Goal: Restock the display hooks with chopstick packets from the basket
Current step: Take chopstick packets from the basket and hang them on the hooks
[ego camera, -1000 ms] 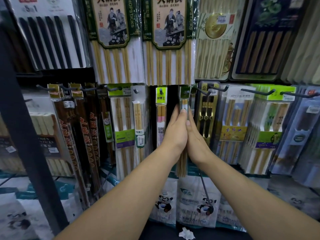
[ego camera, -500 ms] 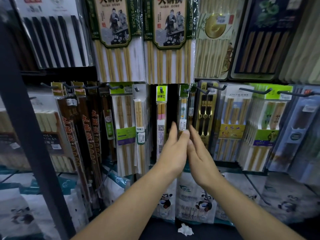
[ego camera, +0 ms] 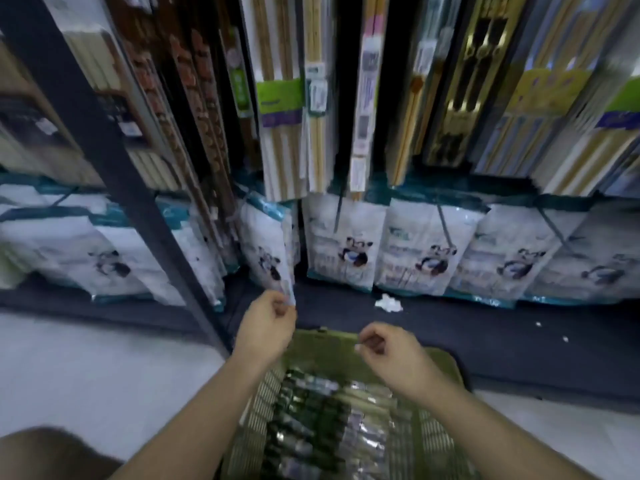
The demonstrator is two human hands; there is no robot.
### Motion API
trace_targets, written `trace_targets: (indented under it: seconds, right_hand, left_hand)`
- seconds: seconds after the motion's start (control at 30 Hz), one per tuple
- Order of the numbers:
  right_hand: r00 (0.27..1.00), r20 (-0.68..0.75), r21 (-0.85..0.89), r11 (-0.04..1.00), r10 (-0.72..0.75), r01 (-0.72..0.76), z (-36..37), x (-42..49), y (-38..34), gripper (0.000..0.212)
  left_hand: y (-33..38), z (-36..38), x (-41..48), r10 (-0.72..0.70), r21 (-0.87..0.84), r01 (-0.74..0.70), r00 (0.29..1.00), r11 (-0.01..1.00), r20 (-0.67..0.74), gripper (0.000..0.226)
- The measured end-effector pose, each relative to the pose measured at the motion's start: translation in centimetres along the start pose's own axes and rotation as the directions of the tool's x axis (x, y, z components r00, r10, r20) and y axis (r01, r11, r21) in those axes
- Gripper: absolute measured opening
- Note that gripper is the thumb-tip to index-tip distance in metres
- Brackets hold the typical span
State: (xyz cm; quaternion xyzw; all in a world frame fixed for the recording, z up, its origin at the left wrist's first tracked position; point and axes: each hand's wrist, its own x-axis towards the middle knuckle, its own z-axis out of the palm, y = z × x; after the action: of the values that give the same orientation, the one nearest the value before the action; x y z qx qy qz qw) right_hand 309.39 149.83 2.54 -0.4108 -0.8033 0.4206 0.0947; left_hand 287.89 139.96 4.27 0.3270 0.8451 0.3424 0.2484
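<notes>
Basket (ego camera: 252, 431) nearest, on floor under forearms. Chopstick packets (ego camera: 311, 420) piled inside, rows running away from body (long axis of single packet lost in blur). Both hands above far rim, so stock lies down and back toward body. Right hand (ego camera: 391, 355) over basket, likely nearer stock, fingers loosely curled, nothing seen in it. Left hand (ego camera: 266, 329) off left corner, curled at panda bag (ego camera: 273, 244) corner; pinching or not, cannot tell. Hanging packs (ego camera: 313, 98) beyond; hooks out of view.
</notes>
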Motion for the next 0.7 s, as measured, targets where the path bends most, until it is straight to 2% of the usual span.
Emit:
trace_targets:
  seconds: [0.13, 0.23, 0.33, 0.5, 0.7]
  right_hand:
    - [0.955, 0.200, -0.114, 0.973, 0.220, -0.200, 8.1, 0.6, 7.0, 0.018]
    - [0.898, 0.284, -0.210, 0.935, 0.337, -0.285, 13.2, 0.7, 11.5, 0.024]
    - [0.889, 0.288, -0.368, 0.898, 0.356, -0.240, 16.1, 1.2, 14.5, 0.033]
    - [0.923, 0.244, -0.380, 0.905, 0.297, -0.191, 18.2, 3.8, 16.7, 0.065]
    - [0.921, 0.255, -0.565, 0.819, 0.293, -0.104, 20.0, 6.8, 17.1, 0.066]
  left_hand:
    - [-8.9, 2.8, -1.2, -0.215, 0.231, 0.220, 0.975, 0.948, -0.048, 0.037]
    - [-14.3, 4.0, -2.8, -0.310, 0.312, 0.297, 0.951, 0.902, -0.010, 0.054]
    - [-17.9, 4.6, -3.8, -0.320, 0.224, 0.302, 0.946, 0.927, 0.048, 0.045]
    - [-19.7, 5.3, -3.7, -0.274, 0.089, 0.271, 0.962, 0.958, 0.018, 0.033]
    - [-20.3, 5.5, -3.6, -0.263, 0.069, 0.262, 0.965, 0.963, 0.006, 0.027]
